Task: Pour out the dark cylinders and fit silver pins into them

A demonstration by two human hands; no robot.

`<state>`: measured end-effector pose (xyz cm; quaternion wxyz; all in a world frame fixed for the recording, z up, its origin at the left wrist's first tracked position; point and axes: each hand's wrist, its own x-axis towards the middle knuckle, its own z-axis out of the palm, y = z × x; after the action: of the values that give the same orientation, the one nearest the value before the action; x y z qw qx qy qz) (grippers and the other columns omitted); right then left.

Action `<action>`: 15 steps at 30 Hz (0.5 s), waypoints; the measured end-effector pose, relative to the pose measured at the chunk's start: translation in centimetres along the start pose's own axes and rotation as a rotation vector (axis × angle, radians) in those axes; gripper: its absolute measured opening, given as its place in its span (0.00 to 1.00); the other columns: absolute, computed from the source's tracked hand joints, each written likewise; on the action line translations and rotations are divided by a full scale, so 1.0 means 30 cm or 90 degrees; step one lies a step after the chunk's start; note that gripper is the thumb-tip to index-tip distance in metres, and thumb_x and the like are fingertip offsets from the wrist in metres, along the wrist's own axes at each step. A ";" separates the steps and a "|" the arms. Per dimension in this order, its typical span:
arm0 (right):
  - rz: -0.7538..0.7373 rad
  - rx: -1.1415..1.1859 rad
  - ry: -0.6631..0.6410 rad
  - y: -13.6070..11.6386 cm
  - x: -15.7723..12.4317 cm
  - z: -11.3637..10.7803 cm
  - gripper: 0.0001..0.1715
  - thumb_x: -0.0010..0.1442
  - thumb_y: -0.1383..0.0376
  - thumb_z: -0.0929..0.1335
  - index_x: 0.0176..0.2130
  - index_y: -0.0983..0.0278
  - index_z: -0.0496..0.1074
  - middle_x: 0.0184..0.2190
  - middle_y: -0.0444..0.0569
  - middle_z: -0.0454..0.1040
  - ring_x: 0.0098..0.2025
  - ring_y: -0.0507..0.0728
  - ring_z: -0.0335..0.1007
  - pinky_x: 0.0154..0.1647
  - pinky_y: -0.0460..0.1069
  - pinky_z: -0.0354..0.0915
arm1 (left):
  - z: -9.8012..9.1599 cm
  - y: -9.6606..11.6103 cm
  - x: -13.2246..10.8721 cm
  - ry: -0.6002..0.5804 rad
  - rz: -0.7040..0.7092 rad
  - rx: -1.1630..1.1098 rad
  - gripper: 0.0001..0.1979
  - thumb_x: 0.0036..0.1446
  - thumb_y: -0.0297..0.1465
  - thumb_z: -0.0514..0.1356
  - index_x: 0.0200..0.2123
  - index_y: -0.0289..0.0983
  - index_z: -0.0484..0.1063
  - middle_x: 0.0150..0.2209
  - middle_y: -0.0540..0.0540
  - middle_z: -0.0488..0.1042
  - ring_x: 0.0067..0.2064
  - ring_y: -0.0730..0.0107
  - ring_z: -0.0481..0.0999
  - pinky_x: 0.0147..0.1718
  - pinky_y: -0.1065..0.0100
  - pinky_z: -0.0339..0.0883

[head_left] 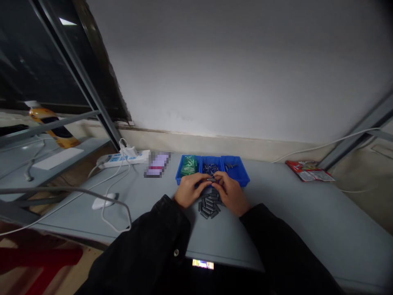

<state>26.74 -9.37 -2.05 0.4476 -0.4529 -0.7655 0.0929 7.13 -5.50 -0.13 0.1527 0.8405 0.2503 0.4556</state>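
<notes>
My left hand (190, 189) and my right hand (231, 191) meet over the table, fingertips pinched on a small dark cylindrical piece (211, 179) with a lighter metal-looking end at its left. Just below my fingers lies a loose pile of dark grey cylinders (209, 207). Right behind my hands stand three blue bins side by side. The left bin (178, 177) contains small green pieces (189, 165), and the middle bin (211, 159) small shiny metal pins (211, 169). A few dark pieces (229, 166) lie in the right bin (245, 178). My fingers partly hide the middle bin's front.
On the left are a white power strip (139, 157) with cables, a white mouse-like object (103, 201) and a pixelated purple item (157, 164). A red packet (308, 170) lies at the right. An orange bottle (53, 125) leans beyond the metal frame. A wall closes off the back.
</notes>
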 end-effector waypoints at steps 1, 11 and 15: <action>0.006 0.003 0.001 0.002 0.000 0.001 0.10 0.69 0.63 0.64 0.50 0.61 0.65 0.40 0.48 0.75 0.41 0.57 0.73 0.44 0.50 0.66 | 0.000 0.000 0.000 0.000 -0.002 0.000 0.08 0.65 0.31 0.62 0.46 0.35 0.77 0.41 0.44 0.81 0.40 0.68 0.81 0.42 0.65 0.76; 0.012 0.006 -0.035 0.003 -0.003 0.001 0.12 0.71 0.62 0.61 0.52 0.61 0.65 0.41 0.49 0.76 0.42 0.56 0.74 0.44 0.50 0.65 | 0.005 -0.006 -0.003 -0.017 -0.004 -0.003 0.08 0.65 0.31 0.62 0.45 0.36 0.78 0.42 0.44 0.81 0.41 0.67 0.81 0.45 0.66 0.75; 0.006 -0.008 -0.036 -0.001 -0.002 0.002 0.13 0.69 0.64 0.63 0.53 0.61 0.64 0.40 0.48 0.75 0.40 0.57 0.73 0.42 0.50 0.65 | 0.004 -0.012 -0.003 -0.012 -0.015 0.003 0.08 0.65 0.31 0.62 0.46 0.36 0.78 0.42 0.44 0.81 0.42 0.66 0.81 0.46 0.66 0.74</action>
<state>26.68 -9.41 -2.10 0.4227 -0.4566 -0.7761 0.1028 7.09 -5.27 -0.43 0.1582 0.8423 0.2597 0.4450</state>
